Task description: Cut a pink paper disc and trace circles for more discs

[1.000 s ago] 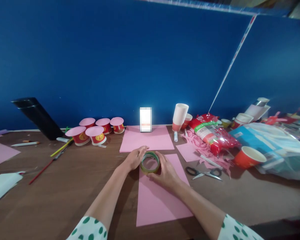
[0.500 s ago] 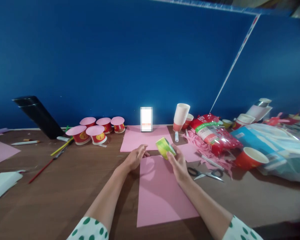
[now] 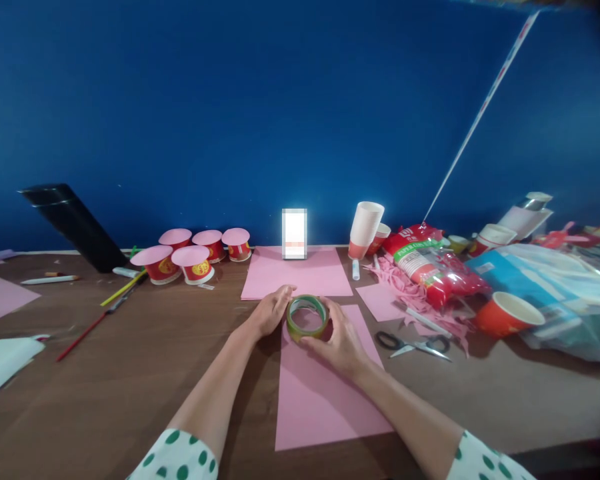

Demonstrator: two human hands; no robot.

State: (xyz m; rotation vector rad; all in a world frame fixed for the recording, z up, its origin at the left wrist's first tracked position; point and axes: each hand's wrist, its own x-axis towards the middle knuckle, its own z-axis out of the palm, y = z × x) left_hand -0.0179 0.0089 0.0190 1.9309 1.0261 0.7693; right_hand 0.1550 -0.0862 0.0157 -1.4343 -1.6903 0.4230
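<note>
A roll of tape (image 3: 307,334), green inside and yellowish outside, is held flat over the upper part of a pink sheet (image 3: 330,400). My right hand (image 3: 337,340) grips its right side, thumb at the front and fingers behind. My left hand (image 3: 273,312) is beside the roll's left edge with its fingers close together; whether they touch the roll or hold anything is not clear. Behind both hands lies a stack of pink paper (image 3: 295,280).
Red cups with pink discs (image 3: 193,257) stand at the back left, near a black bottle (image 3: 77,227). To the right are scissors (image 3: 415,345), stacked white cups (image 3: 366,227), a red packet (image 3: 430,263), a tipped orange cup (image 3: 507,317) and a plastic bag (image 3: 575,307).
My right hand has brought the tape roll left and down, turning it from tilted to flat above the sheet. My left hand has barely moved. The view has shifted slightly.
</note>
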